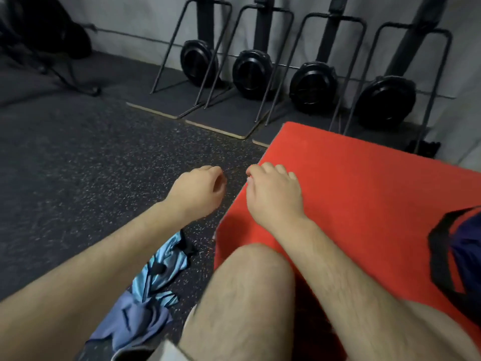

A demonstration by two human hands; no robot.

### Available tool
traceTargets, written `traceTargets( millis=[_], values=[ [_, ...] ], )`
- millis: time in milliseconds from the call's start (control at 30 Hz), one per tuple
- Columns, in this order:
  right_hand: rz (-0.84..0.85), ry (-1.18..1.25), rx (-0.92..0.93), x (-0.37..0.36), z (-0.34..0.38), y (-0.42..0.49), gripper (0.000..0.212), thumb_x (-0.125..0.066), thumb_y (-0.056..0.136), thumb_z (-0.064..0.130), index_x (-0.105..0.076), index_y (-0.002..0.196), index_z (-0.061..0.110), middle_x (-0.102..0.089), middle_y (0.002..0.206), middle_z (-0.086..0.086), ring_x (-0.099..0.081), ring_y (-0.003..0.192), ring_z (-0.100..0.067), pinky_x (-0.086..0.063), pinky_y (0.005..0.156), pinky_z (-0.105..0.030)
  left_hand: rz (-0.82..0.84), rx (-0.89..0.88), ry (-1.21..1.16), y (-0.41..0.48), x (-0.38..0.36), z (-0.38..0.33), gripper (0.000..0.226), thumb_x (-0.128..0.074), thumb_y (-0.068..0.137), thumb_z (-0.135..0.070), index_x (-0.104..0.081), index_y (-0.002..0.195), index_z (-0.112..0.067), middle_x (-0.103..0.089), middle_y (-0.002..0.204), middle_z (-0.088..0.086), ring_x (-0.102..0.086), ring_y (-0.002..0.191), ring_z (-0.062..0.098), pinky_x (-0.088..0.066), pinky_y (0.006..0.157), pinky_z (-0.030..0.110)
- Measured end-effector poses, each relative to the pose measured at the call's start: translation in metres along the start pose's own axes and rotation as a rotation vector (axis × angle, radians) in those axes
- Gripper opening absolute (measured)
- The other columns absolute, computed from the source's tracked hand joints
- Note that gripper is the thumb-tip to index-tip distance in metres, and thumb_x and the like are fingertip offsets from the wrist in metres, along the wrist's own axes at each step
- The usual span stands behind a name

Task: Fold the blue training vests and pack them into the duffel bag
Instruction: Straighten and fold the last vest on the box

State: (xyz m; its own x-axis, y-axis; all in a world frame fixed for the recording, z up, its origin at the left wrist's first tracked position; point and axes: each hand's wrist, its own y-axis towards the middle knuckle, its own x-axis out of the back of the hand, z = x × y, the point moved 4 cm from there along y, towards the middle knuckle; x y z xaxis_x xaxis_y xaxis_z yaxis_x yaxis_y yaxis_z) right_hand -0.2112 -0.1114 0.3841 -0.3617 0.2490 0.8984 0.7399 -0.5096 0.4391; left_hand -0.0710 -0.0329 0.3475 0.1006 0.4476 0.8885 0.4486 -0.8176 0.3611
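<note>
Head view, seated person facing a gym wall. Both bare forearms reach from the lower edge toward the centre of the frame.

The left hand [198, 189] hangs over the speckled rubber floor [86, 162] at centre, back of the hand up, fingers loosely curled inward with nothing visible in them. The right hand [273, 190] lies just right of it, over the left edge of the red mat [369, 194]; its fingers are bent downward and their tips are hidden behind the knuckles, so whether they grip the mat's edge or merely hover cannot be told. The two hands are near each other but apart.

The blue vests [153, 287] lie crumpled on the floor in the lower centre-left, between the left forearm and a bare knee [251, 280]. The heap shows glossy light-blue fabric with black trim above and a duller blue-grey fabric below. Neither hand touches it.

The duffel bag [466, 246], dark blue with black straps, rests on the mat at the right edge of the frame, partly cut off, well apart from the vests.

Across the upper frame, four black round units [313, 83] with angled metal frames stand in a row against the pale wall [130, 14]. A dark, blurred object sits in the upper left corner.
</note>
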Motion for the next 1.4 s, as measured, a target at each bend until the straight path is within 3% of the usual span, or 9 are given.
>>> traceTargets(
  millis=[167, 300, 367, 733, 900, 1100, 1167, 1300, 1400],
  values=[
    [0.192, 0.092, 0.144, -0.031, 0.113, 0.024, 0.029, -0.044, 0.1, 0.025, -0.053, 0.127, 0.021, -0.062, 0.124, -0.006, -0.055, 0.117, -0.031, -0.041, 0.091, -0.042, 0.041, 0.183, -0.022, -0.05, -0.007, 0.087, 0.016, -0.046, 0.095, -0.034, -0.053, 0.088, -0.021, -0.06, 0.091, -0.003, -0.061, 0.084, 0.025, -0.041, 0.068, 0.034],
    [0.41, 0.16, 0.164, -0.096, 0.206, 0.034, 0.036, -0.045, 0.097, 0.018, -0.048, 0.133, 0.019, -0.05, 0.136, -0.008, -0.05, 0.125, -0.029, -0.041, 0.097, -0.042, 0.198, 0.275, 0.035, -0.08, -0.026, 0.156, 0.038, -0.045, 0.085, -0.039, -0.06, 0.114, -0.02, -0.064, 0.106, 0.001, -0.065, 0.095, 0.027, -0.052, 0.075, 0.039],
    [0.44, 0.265, 0.08, -0.139, 0.232, 0.024, 0.037, -0.045, 0.098, 0.018, -0.046, 0.135, 0.02, -0.044, 0.139, -0.008, -0.049, 0.125, -0.029, -0.042, 0.098, -0.042, 0.22, 0.365, -0.001, -0.101, -0.039, 0.192, 0.037, -0.04, 0.08, -0.044, -0.059, 0.102, -0.022, -0.063, 0.1, 0.0, -0.064, 0.089, 0.026, -0.052, 0.071, 0.04],
    [0.862, 0.279, 0.106, -0.311, 0.235, -0.111, 0.033, -0.045, 0.101, 0.023, -0.048, 0.133, 0.019, -0.045, 0.138, -0.007, -0.044, 0.129, -0.029, -0.037, 0.105, -0.042, 0.461, 0.693, -0.148, -0.235, -0.21, 0.301, 0.021, -0.035, 0.09, -0.035, -0.04, 0.073, -0.022, -0.05, 0.087, 0.006, -0.056, 0.086, 0.035, -0.042, 0.067, 0.038],
    [0.864, 0.267, 0.044, -0.335, 0.228, -0.101, 0.038, -0.044, 0.1, 0.021, -0.044, 0.138, 0.019, -0.043, 0.143, -0.007, -0.043, 0.131, -0.029, -0.037, 0.105, -0.042, 0.556, 0.798, -0.185, -0.23, -0.265, 0.314, 0.027, -0.05, 0.096, -0.027, -0.06, 0.119, -0.016, -0.049, 0.121, 0.016, -0.053, 0.107, 0.038, -0.044, 0.088, 0.039],
    [0.857, 0.302, 0.011, -0.348, 0.23, -0.089, 0.042, -0.045, 0.099, 0.018, -0.042, 0.14, 0.02, -0.041, 0.145, -0.007, -0.041, 0.133, -0.028, -0.036, 0.107, -0.042, 0.573, 1.172, -0.312, -0.219, -0.304, 0.323, 0.095, -0.075, 0.077, -0.054, -0.024, 0.143, -0.01, -0.055, 0.129, 0.018, -0.055, 0.119, 0.039, -0.045, 0.099, 0.048],
    [0.865, 0.297, 0.006, -0.35, 0.229, -0.091, 0.042, -0.046, 0.099, 0.018, -0.042, 0.14, 0.021, -0.041, 0.145, -0.007, -0.041, 0.133, -0.027, -0.037, 0.106, -0.041, 0.58, 1.18, -0.319, -0.219, -0.314, 0.326, 0.084, -0.075, 0.08, -0.043, -0.03, 0.139, -0.005, -0.06, 0.122, 0.017, -0.06, 0.113, 0.037, -0.046, 0.095, 0.046],
    [0.872, 0.298, -0.027, -0.349, 0.224, -0.091, 0.043, -0.047, 0.099, 0.017, -0.041, 0.141, 0.021, -0.04, 0.148, -0.006, -0.041, 0.133, -0.027, -0.037, 0.107, -0.04, 0.478, 1.064, -0.37, -0.205, -0.309, 0.323, 0.013, -0.052, 0.09, -0.018, -0.054, 0.095, -0.006, -0.062, 0.092, 0.014, -0.056, 0.083, 0.032, -0.039, 0.067, 0.033],
    [0.852, 0.31, -0.078, -0.342, 0.223, -0.085, 0.04, -0.049, 0.098, 0.017, -0.045, 0.137, 0.02, -0.044, 0.144, -0.006, -0.044, 0.131, -0.027, -0.039, 0.104, -0.04, 0.296, 0.988, -0.404, -0.186, -0.277, 0.316, 0.018, -0.046, 0.091, -0.017, -0.038, 0.076, -0.012, -0.045, 0.069, 0.006, -0.04, 0.063, 0.025, -0.025, 0.05, 0.035]
  ],
)
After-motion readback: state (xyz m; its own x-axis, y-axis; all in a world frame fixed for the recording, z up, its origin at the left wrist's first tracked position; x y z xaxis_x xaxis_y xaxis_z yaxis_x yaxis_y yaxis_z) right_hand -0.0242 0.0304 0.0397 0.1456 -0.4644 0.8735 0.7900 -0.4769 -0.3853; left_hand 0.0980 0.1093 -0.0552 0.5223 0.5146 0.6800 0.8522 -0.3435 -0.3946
